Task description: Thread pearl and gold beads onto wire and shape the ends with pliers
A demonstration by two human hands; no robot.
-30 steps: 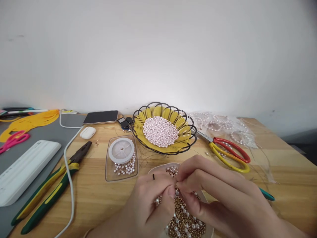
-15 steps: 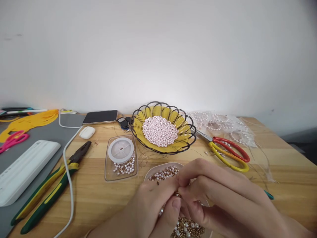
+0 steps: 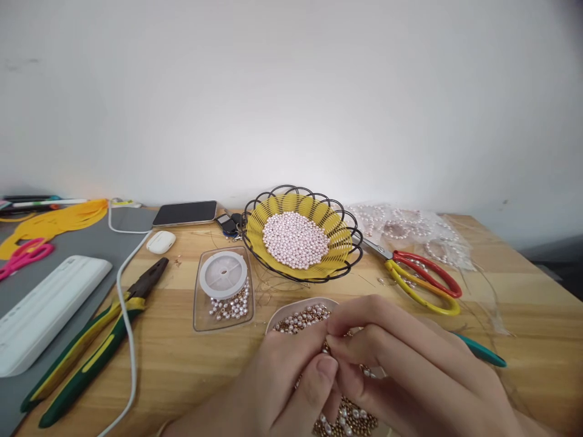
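Note:
My left hand (image 3: 286,376) and my right hand (image 3: 410,358) meet fingertip to fingertip at the bottom centre, above a light bowl (image 3: 277,314) of gold and pearl beads (image 3: 348,419). Both are closed in a pinch. Small gold beads show between the fingertips; whatever else they grip is hidden. Behind the bowl stands a yellow basket (image 3: 339,243) with a black looped rim, holding pale pink beads (image 3: 296,240). To its left, a clear tray (image 3: 198,315) contains a white spool (image 3: 223,275) and loose pearl beads.
Long-nose pliers (image 3: 98,346), a white cable (image 3: 130,340), a power bank (image 3: 54,309), an earphone case (image 3: 161,242) and a phone (image 3: 184,213) lie left. Red-and-yellow scissors (image 3: 423,282), bagged bead rings (image 3: 410,230) and a teal-handled tool (image 3: 483,350) are right.
More of the teal handle now shows beside my right hand. My hands have shifted slightly, still pressed together over the bowl.

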